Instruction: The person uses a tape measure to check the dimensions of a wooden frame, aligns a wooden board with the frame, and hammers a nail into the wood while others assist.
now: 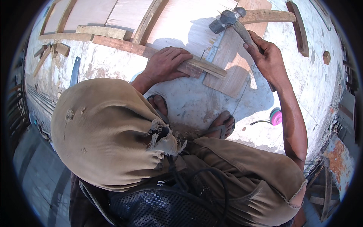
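My right hand [267, 60] is wrapped around the handle of a ball-peen hammer [228, 21], whose metal head is raised beyond the hand. Lower and to the left, my left hand [166, 65] curls over a short wooden strip [211, 69], pressing it against the end of a wooden frame rail [123, 45]. A thin nail [203, 54] stands upright in the strip, just right of my left fingers. Under the strip's free end is a flat plywood piece [228, 72]. The frame is backed with pale sheets [177, 26].
A T-shaped wooden piece [298, 30] and a small wood block [326, 57] lie at the far right. Near my right forearm sits a pink round object [276, 117] with a dark strap. Wood scraps [47, 56] and a blue blade-like tool [75, 71] are at left. My sandalled feet [224, 123] stand close by.
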Demonstrator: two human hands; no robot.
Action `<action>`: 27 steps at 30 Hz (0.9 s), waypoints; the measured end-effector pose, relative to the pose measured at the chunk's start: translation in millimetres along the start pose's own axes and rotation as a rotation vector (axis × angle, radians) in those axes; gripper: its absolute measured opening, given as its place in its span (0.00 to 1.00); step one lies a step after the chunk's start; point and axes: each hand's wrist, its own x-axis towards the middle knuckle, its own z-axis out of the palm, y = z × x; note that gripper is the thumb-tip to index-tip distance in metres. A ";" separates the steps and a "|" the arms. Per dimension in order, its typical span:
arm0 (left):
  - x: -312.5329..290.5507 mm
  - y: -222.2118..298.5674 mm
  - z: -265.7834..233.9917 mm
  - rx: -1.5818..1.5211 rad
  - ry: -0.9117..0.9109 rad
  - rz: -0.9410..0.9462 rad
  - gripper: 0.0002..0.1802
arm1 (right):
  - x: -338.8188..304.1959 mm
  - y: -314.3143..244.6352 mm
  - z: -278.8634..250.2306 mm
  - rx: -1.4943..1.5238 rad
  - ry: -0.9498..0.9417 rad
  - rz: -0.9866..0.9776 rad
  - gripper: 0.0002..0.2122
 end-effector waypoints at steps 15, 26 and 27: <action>-3.2 3.6 -4.2 -0.034 -0.033 -0.019 0.37 | -9.7 -7.0 6.2 -0.175 -0.234 -0.076 0.26; -7.9 3.9 -1.0 0.011 0.044 -0.004 0.38 | -19.7 -4.6 16.7 -0.216 -0.162 -0.184 0.23; -8.5 2.8 -0.2 0.011 0.043 -0.001 0.38 | -23.7 -4.3 18.1 -0.188 -0.185 -0.090 0.23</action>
